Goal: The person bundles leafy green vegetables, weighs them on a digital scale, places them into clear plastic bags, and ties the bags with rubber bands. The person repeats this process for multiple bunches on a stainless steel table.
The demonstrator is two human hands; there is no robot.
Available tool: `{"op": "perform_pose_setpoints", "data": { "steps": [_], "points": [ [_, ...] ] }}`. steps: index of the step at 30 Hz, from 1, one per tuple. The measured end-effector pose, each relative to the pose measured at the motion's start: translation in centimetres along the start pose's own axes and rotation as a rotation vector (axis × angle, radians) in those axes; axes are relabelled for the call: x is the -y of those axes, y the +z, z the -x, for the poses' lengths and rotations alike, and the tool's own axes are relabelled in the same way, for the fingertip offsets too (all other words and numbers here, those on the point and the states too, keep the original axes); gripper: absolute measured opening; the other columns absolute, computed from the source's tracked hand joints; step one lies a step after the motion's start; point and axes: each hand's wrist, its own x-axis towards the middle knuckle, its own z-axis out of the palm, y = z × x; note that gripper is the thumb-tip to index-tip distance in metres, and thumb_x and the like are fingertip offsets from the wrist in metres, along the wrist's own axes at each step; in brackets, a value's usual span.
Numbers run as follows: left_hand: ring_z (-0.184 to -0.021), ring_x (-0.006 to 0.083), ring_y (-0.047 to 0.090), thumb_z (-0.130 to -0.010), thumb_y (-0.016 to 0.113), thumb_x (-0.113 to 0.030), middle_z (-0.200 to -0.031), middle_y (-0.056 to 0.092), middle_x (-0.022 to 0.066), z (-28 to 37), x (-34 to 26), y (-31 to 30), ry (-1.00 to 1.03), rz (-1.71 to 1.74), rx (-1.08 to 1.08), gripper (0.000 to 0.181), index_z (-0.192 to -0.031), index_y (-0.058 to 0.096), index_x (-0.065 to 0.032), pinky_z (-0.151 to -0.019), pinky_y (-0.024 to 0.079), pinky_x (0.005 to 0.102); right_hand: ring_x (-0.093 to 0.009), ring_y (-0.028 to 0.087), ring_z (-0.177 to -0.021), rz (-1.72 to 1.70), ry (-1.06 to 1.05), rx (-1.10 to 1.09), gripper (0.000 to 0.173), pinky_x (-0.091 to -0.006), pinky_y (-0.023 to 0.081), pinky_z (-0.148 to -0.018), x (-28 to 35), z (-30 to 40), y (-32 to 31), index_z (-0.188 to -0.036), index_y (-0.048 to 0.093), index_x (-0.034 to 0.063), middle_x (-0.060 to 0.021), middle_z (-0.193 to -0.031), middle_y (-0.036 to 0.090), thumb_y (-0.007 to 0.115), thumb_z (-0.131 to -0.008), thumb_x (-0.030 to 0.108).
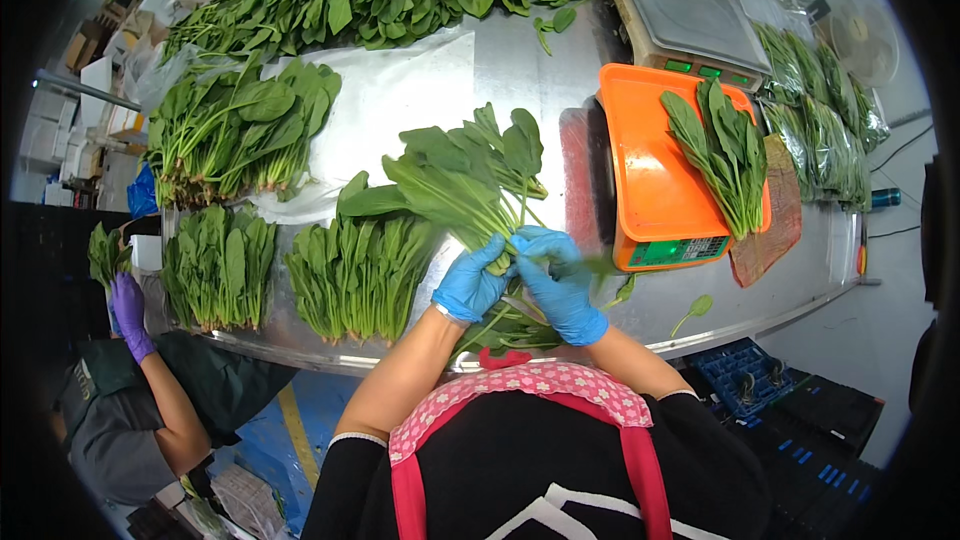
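My left hand [472, 279], in a blue glove, is closed round the stems of a bunch of leafy greens [457, 180], which look like spinach. The leaves fan away from me above the metal table. My right hand [559, 281], gloved in blue too, has its fingers pinched at the stem ends, touching the bunch. Just beside it is a blurred green leaf [600, 265]. Beneath both hands lie loose stems and leaves [517, 330] at the table's near edge, partly hidden by my wrists. Trimmed greens stand in a neat row [360, 277] left of my hands.
An orange-topped digital scale [645, 187] on the right bears a bunch of greens [724, 165]. Behind it is a second scale [682, 11]; bagged greens [817, 120] lie farther right. Greens are heaped [240, 127] at left. A co-worker's purple-gloved hand [131, 311] holds greens.
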Motion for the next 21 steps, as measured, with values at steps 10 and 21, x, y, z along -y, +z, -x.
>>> {"op": "perform_pose_setpoints", "data": {
  "steps": [10,21],
  "points": [
    [-0.103,0.0241,0.058,-0.088,0.057,-0.005,-0.113,0.058,0.0113,2.6,-0.6,1.8,0.093,-0.083,0.038,0.040,-0.127,0.047,-0.0026,-0.091,0.049,0.0371,-0.023,0.058,-0.108,-0.747,0.780,-0.068,0.049,-0.0324,0.049,-0.091,1.1,-1.4,-0.2,-0.133,0.037,-0.0066,-0.0163,-0.122,0.055,0.048,-0.086,0.000],
    [-0.097,0.0234,0.062,-0.087,0.060,-0.009,-0.108,0.062,0.0115,2.6,-0.8,0.4,0.135,-0.136,0.001,0.036,-0.121,0.051,-0.0028,-0.080,0.053,0.0356,-0.014,0.064,-0.088,-0.577,0.724,0.041,0.035,-0.0245,0.051,-0.075,-0.4,-0.3,-0.8,-0.123,0.052,-0.0045,-0.0093,-0.101,0.065,0.056,-0.091,0.010]
  ]
}}
